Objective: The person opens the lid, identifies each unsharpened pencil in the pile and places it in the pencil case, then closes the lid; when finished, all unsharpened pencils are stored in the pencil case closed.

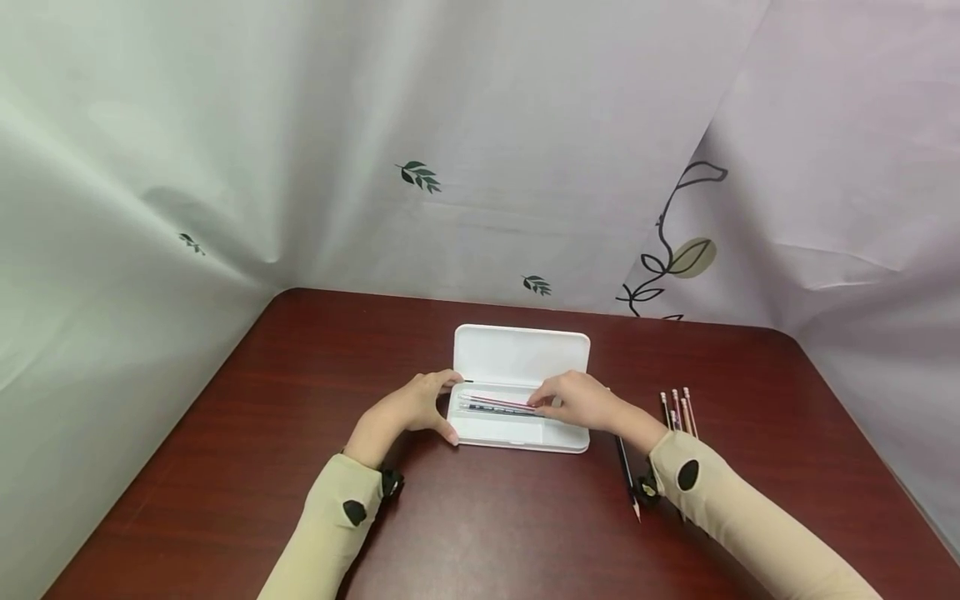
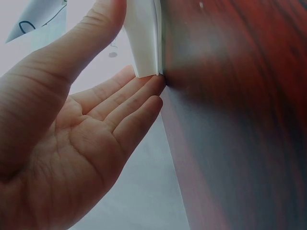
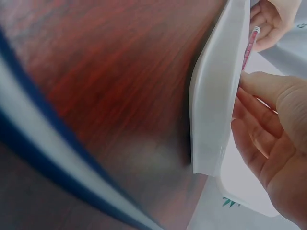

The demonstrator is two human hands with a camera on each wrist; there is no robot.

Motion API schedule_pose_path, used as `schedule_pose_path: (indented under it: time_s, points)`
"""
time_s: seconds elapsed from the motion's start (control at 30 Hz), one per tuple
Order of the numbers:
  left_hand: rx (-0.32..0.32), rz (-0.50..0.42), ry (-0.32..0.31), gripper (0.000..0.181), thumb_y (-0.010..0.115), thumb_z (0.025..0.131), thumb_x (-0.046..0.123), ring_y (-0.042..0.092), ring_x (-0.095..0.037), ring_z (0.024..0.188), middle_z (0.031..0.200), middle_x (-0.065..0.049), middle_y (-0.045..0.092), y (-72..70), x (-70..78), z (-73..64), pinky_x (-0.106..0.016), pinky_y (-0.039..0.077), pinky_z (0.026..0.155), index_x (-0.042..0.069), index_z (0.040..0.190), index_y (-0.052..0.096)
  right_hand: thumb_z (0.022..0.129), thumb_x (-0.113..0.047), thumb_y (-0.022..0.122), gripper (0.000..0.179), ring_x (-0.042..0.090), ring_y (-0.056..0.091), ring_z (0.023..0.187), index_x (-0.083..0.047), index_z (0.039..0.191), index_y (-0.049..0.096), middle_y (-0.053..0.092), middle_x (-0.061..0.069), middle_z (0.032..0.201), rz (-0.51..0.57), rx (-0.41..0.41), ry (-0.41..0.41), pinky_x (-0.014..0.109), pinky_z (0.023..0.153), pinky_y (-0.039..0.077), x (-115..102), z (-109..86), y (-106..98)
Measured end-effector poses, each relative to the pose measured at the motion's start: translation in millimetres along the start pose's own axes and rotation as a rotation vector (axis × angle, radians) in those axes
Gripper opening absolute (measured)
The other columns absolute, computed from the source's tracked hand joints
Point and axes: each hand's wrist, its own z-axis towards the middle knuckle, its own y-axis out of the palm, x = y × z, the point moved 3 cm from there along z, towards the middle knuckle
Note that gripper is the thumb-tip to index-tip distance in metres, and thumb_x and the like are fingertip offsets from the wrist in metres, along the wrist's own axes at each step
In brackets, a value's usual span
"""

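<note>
A white pencil case (image 1: 498,429) lies on the table with its lid (image 1: 522,354) raised at the back. My left hand (image 1: 411,407) holds its left end, thumb at the front corner and fingers toward the hinge side. The left wrist view shows those fingertips (image 2: 156,84) right at the case's end. Over the right half of the tray, my right hand (image 1: 577,400) pinches a pink-red pencil (image 3: 250,47) between thumb and fingers, its white-tipped end pointing left. A dark patterned pencil (image 1: 495,408) lies inside just in front of it, partly hidden by the right fingers.
Several pencils (image 1: 684,408) lie together to the right of the case, partly behind the right sleeve. A black pencil (image 1: 626,467) lies near the right wrist, tip toward me. A blurred blue-and-white band (image 3: 53,124) crosses the right wrist view. A pale curtain (image 1: 480,225) hangs behind the table.
</note>
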Motion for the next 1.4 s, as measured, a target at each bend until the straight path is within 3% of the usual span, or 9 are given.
schedule_pose_path:
  time_s: [0.37,0.6,0.8,1.23,1.4]
  points:
    - [-0.001,0.001,0.006,0.088,0.091,0.052,0.024,0.049,-0.027,0.123,0.126,-0.014,0.059,-0.8,0.5,-0.4,-0.041,0.037,0.103,0.006,0.127,0.05,0.082,-0.013,0.069,0.012,0.009,0.064,0.076,-0.011,0.093,0.074,0.069,-0.004,0.084,0.031,-0.002,-0.036,0.025,0.069,0.051,1.6,2.2,3.0]
    - [-0.005,-0.005,-0.001,0.088,0.091,0.052,0.024,0.049,-0.027,0.123,0.126,-0.014,0.058,-0.4,-0.5,-0.4,-0.042,0.037,0.103,0.006,0.127,0.05,0.084,-0.015,0.067,0.014,0.008,0.063,0.08,-0.011,0.097,0.072,0.069,-0.004,0.089,0.044,-0.028,0.0,0.025,0.07,0.051,5.2,-0.2,1.4]
    - [0.001,-0.002,0.007,0.088,0.091,0.051,0.024,0.05,-0.026,0.122,0.127,-0.015,0.058,-0.1,-1.2,0.3,-0.041,0.038,0.102,0.005,0.127,0.05,0.085,-0.012,0.066,0.017,0.009,0.063,0.085,-0.011,0.101,0.071,0.069,-0.003,0.095,0.085,0.0,0.047,0.027,0.072,0.052,11.8,-9.7,-5.0]
    - [-0.004,-0.018,0.003,0.088,0.091,0.051,0.023,0.048,-0.027,0.124,0.126,-0.015,0.058,-0.7,-0.5,0.8,-0.042,0.037,0.103,0.006,0.127,0.05,0.082,-0.01,0.07,0.021,0.005,0.058,0.073,-0.009,0.103,0.07,0.069,-0.001,0.091,0.139,0.135,0.134,0.024,0.063,0.051,28.9,-51.3,-19.9]
    - [-0.01,-0.029,0.01,0.089,0.091,0.052,0.022,0.051,-0.026,0.122,0.126,-0.016,0.058,0.1,-1.1,0.3,-0.041,0.038,0.102,0.004,0.128,0.049,0.08,-0.011,0.073,0.024,0.014,0.062,0.077,-0.01,0.103,0.07,0.069,-0.001,0.094,0.183,0.219,0.205,0.029,0.065,0.053,35.1,-77.6,-27.7]
